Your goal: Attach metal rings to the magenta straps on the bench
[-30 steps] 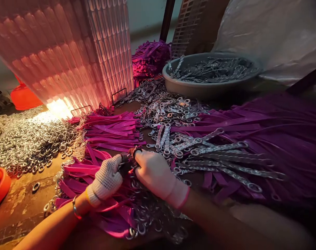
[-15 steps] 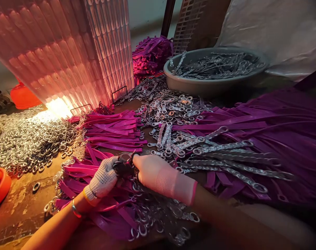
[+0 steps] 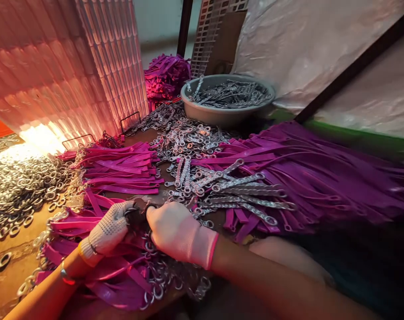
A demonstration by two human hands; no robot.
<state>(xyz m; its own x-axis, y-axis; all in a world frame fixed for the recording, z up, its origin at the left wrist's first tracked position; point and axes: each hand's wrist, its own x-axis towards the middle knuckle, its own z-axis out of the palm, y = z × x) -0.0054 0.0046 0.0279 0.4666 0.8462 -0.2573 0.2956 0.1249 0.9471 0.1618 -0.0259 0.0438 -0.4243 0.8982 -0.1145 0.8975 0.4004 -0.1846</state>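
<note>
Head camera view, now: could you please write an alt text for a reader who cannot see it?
A person's gloved left hand and gloved right hand work close together above magenta straps; any item between them is hard to make out. Metal rings lie heaped at the picture's left, and beyond the hands a grey basin holds silvery chain-like strips.

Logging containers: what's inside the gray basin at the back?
Inside the gray basin: a heap of silvery braided strips, one sticking up near the left rim. They cover the basin's floor, so whatever lies beneath can't be seen.
</note>
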